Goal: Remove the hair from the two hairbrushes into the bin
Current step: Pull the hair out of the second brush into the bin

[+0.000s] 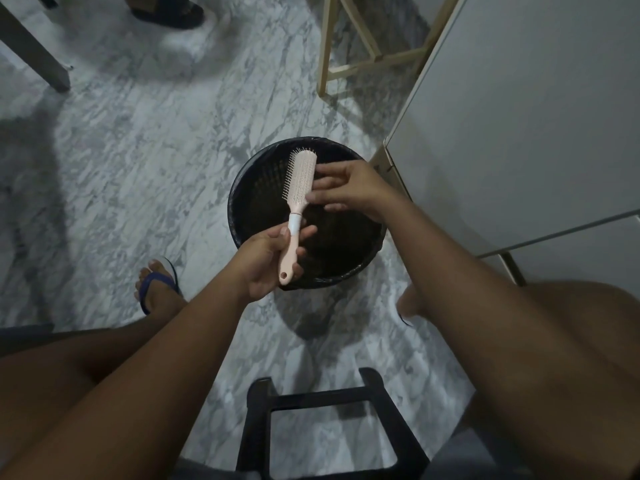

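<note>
Pointing up-frame, possibly tilted: hairbrush

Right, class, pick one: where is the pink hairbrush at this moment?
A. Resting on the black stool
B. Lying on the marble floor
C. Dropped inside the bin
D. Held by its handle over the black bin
D: the left hand grips the handle of the pink hairbrush above the black bin, while the right hand touches its head.
</note>
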